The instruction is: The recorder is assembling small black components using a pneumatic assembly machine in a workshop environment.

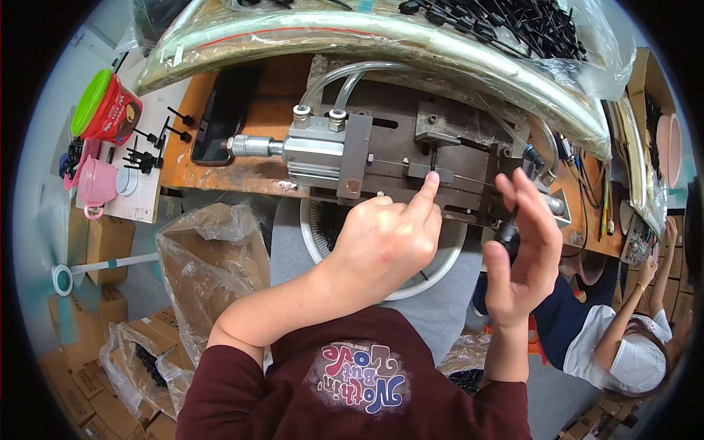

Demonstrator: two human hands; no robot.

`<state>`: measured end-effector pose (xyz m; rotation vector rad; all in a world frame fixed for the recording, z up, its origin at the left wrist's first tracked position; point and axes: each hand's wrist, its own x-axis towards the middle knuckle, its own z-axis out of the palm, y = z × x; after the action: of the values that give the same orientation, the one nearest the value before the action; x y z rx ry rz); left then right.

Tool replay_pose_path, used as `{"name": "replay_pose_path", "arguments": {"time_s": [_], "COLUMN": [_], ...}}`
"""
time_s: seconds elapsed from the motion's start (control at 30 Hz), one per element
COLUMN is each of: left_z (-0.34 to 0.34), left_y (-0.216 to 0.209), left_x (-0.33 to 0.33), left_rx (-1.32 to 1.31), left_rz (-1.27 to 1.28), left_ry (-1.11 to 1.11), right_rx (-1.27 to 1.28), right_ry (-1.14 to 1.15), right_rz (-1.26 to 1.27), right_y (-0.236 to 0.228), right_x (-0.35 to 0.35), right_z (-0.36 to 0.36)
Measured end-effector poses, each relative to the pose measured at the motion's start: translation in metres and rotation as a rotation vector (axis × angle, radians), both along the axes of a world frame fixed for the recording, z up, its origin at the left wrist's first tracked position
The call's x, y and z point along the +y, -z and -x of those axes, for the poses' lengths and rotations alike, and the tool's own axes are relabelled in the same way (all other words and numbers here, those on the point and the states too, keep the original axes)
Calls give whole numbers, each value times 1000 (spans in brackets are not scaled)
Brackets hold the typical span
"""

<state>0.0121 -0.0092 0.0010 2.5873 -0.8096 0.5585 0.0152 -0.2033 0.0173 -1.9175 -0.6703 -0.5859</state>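
My left hand [392, 235] reaches over a metal clamping fixture, its index finger stretched out and the other fingers curled under. That fingertip rests on the lower end of a small black stemmed part [433, 158], upright in the view at the fixture's small block [419, 171]. What the curled fingers may hold is hidden. Beside it, my right hand [534, 257] is raised with a black knobbed part [506, 234] between thumb and fingers. Left of the fixture sits a silver pneumatic cylinder [314, 150] with two clear hoses [345, 70].
Black stemmed parts [499, 26] lie heaped on plastic at the back. At left are a black tray [213, 125], a red tub [110, 110] and a pink cup [97, 180]. A white round bin [429, 286] sits below the bench. Another person [623, 337] works at right.
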Motion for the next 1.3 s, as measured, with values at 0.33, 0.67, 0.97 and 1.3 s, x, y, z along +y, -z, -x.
{"name": "replay_pose_path", "arguments": {"time_s": [0.33, 0.67, 0.97, 1.3], "left_z": [-71, -197, -197, -72], "left_y": [-74, -84, -92, -97], "left_x": [35, 23, 36, 48], "left_rx": [-238, -245, -317, 45], "left_rz": [223, -29, 84, 432], "left_ry": [62, -87, 113, 213], "right_rx": [16, -96, 5, -258], "right_ry": [84, 89, 51, 352], "right_rz": [390, 692, 743, 656], "right_y": [8, 16, 2, -84], "right_x": [12, 34, 33, -7], "right_z": [11, -3, -2, -124]}}
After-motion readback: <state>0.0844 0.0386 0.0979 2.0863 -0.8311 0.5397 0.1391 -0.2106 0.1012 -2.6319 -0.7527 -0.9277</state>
